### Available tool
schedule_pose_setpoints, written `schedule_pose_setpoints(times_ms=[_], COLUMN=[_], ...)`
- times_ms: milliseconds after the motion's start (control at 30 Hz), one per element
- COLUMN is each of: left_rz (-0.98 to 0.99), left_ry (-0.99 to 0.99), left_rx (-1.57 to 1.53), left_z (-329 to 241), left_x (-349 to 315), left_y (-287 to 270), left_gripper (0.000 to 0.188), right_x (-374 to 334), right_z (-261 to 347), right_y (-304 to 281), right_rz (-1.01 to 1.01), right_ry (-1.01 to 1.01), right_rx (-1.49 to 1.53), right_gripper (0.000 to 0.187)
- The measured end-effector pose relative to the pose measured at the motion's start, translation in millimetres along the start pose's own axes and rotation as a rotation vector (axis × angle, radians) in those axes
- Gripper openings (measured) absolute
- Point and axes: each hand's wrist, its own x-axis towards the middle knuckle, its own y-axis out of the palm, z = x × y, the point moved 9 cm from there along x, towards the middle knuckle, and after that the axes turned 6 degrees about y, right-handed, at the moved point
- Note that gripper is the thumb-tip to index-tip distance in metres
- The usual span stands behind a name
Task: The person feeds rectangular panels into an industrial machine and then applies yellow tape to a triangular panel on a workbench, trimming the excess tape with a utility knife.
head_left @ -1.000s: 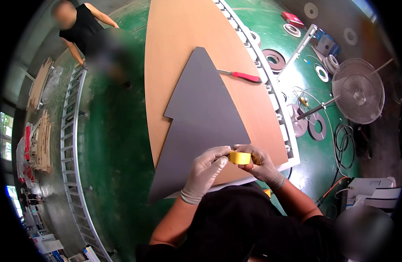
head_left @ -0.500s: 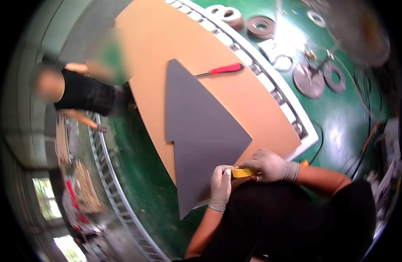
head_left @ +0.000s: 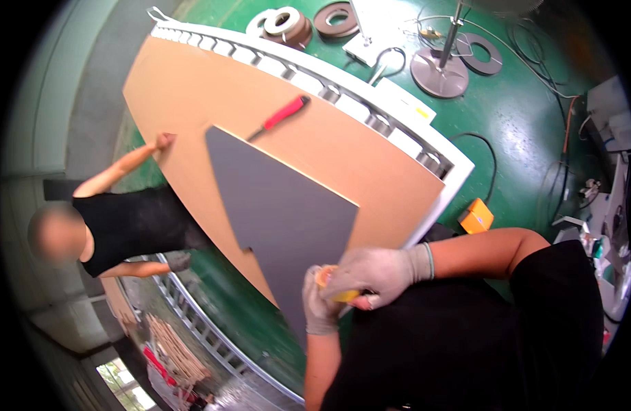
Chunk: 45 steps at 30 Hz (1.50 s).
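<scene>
My left hand (head_left: pixel 320 301) and my right hand (head_left: pixel 380 274), both in pale gloves with some fingertips bare, are closed around a roll of yellow tape (head_left: pixel 344 295) just in front of my body. My fingers partly cover the roll. Under and beyond my left hand lies a dark grey, angular panel (head_left: pixel 288 198) with a small notch in its left edge. It rests on a large light-brown board (head_left: pixel 185 89). Past the panel's far edge, a thin-bladed tool with a red handle (head_left: pixel 284 115) lies on the board.
A white-framed roller conveyor (head_left: pixel 387 123) runs along the board's right side. A co-worker in black (head_left: pixel 137 222) stands at the left, one hand on the board's edge. Edging rolls (head_left: pixel 336 19), a round metal stand base (head_left: pixel 439 72) and an orange pedal box (head_left: pixel 476 216) are on the green floor.
My view has shifted, so the board sits further left and lower. My right hand has moved over the tape roll, closer to my left. The co-worker's hand now reaches the board's edge.
</scene>
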Motion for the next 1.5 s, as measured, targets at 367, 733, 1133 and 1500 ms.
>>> schedule_pose_setpoints(times_ms=[367,733,1133,1500], left_rz=[-0.329,-0.488,-0.386,-0.447], left_ry=[0.451,0.528,0.571,1.640], left_rx=[0.420,0.546,0.235,0.693], left_z=[-144.5,-136.5,-160.2,-345.6], left_x=[5.4,20.0,44.4,-74.0], left_y=[-75.5,-141.2,-187.1,-25.6], left_gripper=[0.023,0.016,0.024,0.014], right_x=[-29.3,26.4,-10.9,-12.3], right_z=[-32.9,20.5,-32.5,-149.9], right_y=[-49.0,-22.2,-87.4,-195.2], right_rz=[0.107,0.099,-0.114,-0.811], right_ry=[0.723,0.492,0.863,0.956], right_rx=[-0.423,-0.409,-0.791,-0.266], right_gripper=[0.058,0.046,0.027,0.028])
